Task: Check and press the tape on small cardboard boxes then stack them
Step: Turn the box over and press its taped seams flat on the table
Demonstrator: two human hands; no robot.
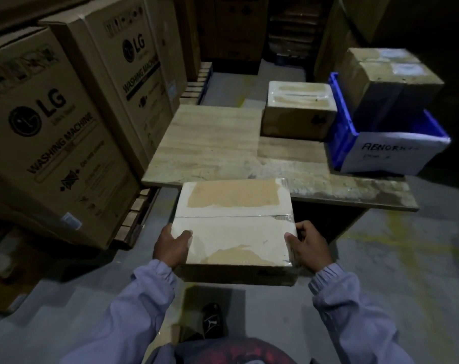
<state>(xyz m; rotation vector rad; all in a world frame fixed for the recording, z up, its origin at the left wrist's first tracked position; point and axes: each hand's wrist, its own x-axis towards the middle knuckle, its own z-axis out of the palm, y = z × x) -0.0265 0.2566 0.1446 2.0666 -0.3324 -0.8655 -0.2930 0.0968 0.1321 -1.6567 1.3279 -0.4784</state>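
Head view: both hands' curled fingers (184, 236) grip the taped box (233, 227).

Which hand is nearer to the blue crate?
Right. The right hand grips the box at its right edge, on the blue crate side; the left hand grips the left edge, farther off.

Wooden table (218, 143), taped cardboard box (299, 111), blue crate (342, 132)

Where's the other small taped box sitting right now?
In the head view, the small taped box sits on the far right of the wooden table, beside the blue crate, on its left, and beyond the held box.
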